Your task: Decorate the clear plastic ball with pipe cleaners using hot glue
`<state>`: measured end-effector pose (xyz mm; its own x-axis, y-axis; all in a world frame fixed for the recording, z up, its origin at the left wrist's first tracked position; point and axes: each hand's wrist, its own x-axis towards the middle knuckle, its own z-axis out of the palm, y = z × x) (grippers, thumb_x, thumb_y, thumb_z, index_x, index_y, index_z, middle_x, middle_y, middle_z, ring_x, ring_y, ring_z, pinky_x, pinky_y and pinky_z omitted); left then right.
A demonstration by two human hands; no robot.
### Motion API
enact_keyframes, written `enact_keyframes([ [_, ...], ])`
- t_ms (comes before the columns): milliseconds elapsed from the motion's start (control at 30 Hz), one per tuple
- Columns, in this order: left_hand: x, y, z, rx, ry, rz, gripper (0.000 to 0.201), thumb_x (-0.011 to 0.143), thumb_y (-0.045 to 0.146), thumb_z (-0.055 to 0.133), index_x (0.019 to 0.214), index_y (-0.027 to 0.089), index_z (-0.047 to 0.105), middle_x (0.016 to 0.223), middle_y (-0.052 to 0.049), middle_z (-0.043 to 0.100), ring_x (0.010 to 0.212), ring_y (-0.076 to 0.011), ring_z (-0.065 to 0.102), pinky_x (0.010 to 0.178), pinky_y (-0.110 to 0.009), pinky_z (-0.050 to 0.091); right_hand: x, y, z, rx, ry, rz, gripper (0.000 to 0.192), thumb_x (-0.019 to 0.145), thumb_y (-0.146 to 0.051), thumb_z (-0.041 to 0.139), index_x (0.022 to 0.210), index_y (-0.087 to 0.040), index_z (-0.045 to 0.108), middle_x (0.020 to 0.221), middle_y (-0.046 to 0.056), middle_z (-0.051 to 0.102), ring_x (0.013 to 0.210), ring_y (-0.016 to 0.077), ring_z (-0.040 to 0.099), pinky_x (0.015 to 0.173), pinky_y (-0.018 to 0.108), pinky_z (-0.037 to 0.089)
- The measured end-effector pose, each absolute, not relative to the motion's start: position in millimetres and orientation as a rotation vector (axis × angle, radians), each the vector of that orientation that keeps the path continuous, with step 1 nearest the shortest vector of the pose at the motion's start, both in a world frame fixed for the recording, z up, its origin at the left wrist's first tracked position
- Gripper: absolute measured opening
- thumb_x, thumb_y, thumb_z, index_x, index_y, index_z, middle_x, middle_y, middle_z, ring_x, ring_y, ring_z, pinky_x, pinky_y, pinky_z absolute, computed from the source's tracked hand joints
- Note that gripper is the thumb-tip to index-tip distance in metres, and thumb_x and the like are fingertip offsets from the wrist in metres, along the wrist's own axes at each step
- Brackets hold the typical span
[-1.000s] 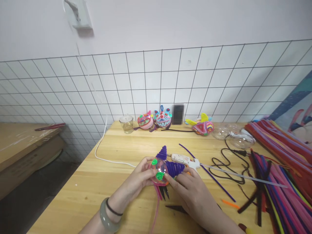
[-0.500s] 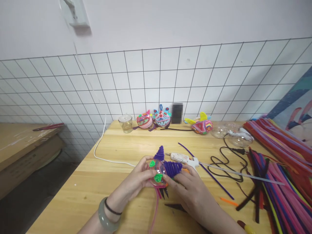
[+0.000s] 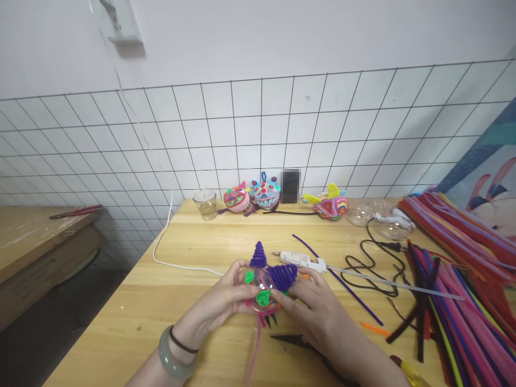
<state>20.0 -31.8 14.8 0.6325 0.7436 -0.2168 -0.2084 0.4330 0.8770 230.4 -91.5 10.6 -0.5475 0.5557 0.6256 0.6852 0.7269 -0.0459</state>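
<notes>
Between my hands is a clear plastic ball (image 3: 262, 280) decorated with green pipe-cleaner coils and two purple pointed pipe-cleaner pieces. My left hand (image 3: 229, 293) is wrapped round its left side, thumb on the front. My right hand (image 3: 312, 301) holds the right side, its fingers at the larger purple piece (image 3: 283, 277) and near the lower green coil (image 3: 263, 298). From the ball's underside a pink pipe cleaner (image 3: 255, 349) trails down to the table. A white glue gun (image 3: 300, 260) lies just behind the ball. Partly under my right hand is a black pointed tool (image 3: 288, 339).
Along the wall stand a glass cup (image 3: 206, 204), several decorated balls (image 3: 266, 196) and a blurred dark rectangle (image 3: 290, 186). Clear balls (image 3: 360, 215) and a black cord (image 3: 355, 263) lie to the right, beside bundles of pipe cleaners (image 3: 455, 306). A white cable (image 3: 181, 264) runs across the left.
The ball has turned slightly in my hands, and the lower green coil shows more fully. Both hands keep their hold. The whole view has shifted a little.
</notes>
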Motion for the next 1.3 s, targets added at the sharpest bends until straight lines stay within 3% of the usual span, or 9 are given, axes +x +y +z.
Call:
enact_keyframes([
  [233, 18.5, -32.2, 12.0, 0.96, 0.667, 0.637, 0.045, 0.07, 0.015, 0.075, 0.102, 0.02, 0.044, 0.101, -0.005, 0.061, 0.085, -0.0204, 0.066, 0.075, -0.041, 0.055, 231.3, -89.2, 6.0, -0.918, -2.291, -0.275, 0.035, 0.093, -0.008, 0.044, 0.122, -0.02, 0.058, 0.084, 0.006, 0.069, 0.087, 0.0178, 0.062, 0.09, 0.043, 0.042],
  [467, 18.3, -31.2, 11.6, 0.989, 0.663, 0.626, 0.049, 0.071, 0.018, 0.075, 0.108, 0.022, 0.045, 0.107, -0.007, 0.062, 0.09, -0.0224, 0.067, 0.078, -0.043, 0.054, 232.1, -88.7, 2.5, -0.927, -2.289, -0.258, 0.036, 0.094, -0.008, 0.04, 0.124, -0.021, 0.055, 0.08, 0.003, 0.067, 0.074, 0.015, 0.059, 0.088, 0.045, 0.043],
  [900, 24.1, -34.1, 15.7, 1.033, 0.712, 0.727, 0.053, 0.062, 0.025, 0.082, 0.106, 0.019, 0.054, 0.104, -0.009, 0.066, 0.095, -0.0223, 0.063, 0.079, -0.034, 0.05, 233.5, -88.1, -1.0, -0.934, -2.294, -0.227, 0.037, 0.089, -0.003, 0.041, 0.117, -0.019, 0.058, 0.095, 0.009, 0.069, 0.095, 0.0186, 0.061, 0.09, 0.048, 0.043],
  [1067, 24.9, -33.6, 14.9, 1.049, 0.738, 0.784, 0.056, 0.062, 0.026, 0.082, 0.11, 0.019, 0.055, 0.104, -0.009, 0.066, 0.1, -0.0247, 0.062, 0.083, -0.036, 0.048, 233.4, -90.0, 0.5, -0.968, -2.205, -0.188, 0.043, 0.089, -0.004, 0.04, 0.127, -0.018, 0.052, 0.09, 0.007, 0.069, 0.085, 0.0171, 0.063, 0.088, 0.044, 0.047],
  [1300, 19.8, -26.1, 10.3, 0.967, 0.785, 0.893, 0.055, 0.061, 0.023, 0.082, 0.11, 0.021, 0.057, 0.107, -0.008, 0.066, 0.091, -0.0214, 0.064, 0.079, -0.033, 0.049, 249.5, -90.5, 4.0, -1.102, -1.912, -0.279, 0.046, 0.089, -0.014, 0.051, 0.134, -0.019, 0.046, 0.124, 0.016, 0.058, 0.121, 0.0301, 0.051, 0.101, 0.057, 0.04],
])
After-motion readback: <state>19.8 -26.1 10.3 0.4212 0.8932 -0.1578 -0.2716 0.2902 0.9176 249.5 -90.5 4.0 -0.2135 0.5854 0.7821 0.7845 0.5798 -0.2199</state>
